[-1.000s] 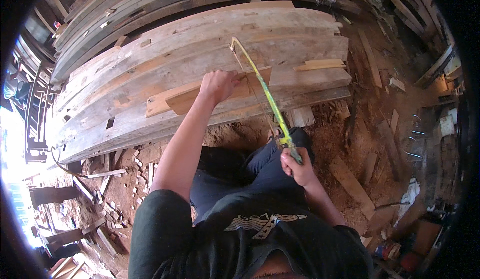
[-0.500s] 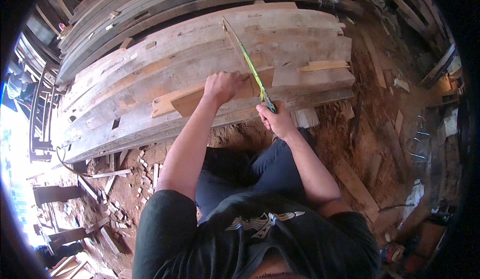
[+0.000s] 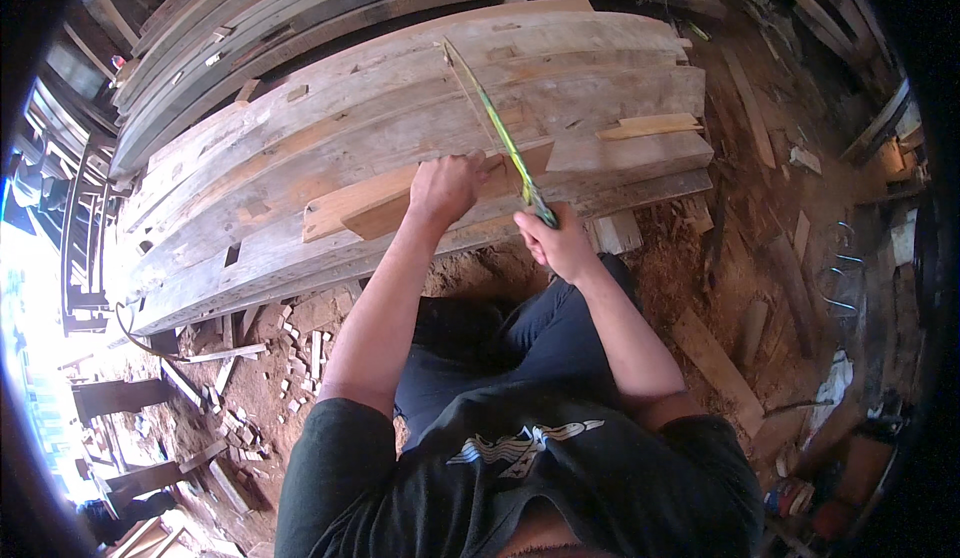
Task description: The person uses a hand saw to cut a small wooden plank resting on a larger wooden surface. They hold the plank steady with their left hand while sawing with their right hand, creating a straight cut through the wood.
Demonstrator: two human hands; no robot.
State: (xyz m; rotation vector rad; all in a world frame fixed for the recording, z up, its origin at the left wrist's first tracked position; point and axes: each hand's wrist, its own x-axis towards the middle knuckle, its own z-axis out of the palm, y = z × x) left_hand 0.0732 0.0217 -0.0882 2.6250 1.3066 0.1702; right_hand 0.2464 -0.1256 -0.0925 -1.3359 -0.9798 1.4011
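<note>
My right hand (image 3: 560, 245) is closed round the handle of a yellow-green bow saw (image 3: 497, 123), whose thin blade (image 3: 468, 93) points away from me. Under the saw lies a short wooden board (image 3: 382, 217), running left to right and crossed by the blade near its right end. My left hand (image 3: 445, 193) grips this board just left of the saw, fingers curled over its far edge. A second, lighter board (image 3: 325, 213) shows to the left, against the first. Both rest on thick, weathered planks (image 3: 400, 103). How deep the blade sits in the wood cannot be made out.
A loose wood strip (image 3: 655, 126) lies on the planks at the right. More long timbers (image 3: 400, 20) are stacked beyond. Small offcuts (image 3: 290, 368) litter the dirt at lower left, and a flat board (image 3: 715, 368) lies on the ground to my right.
My left hand and the boards under it have shifted slightly toward me. The saw stays at nearly the same place and angle, and both hands keep their grip.
</note>
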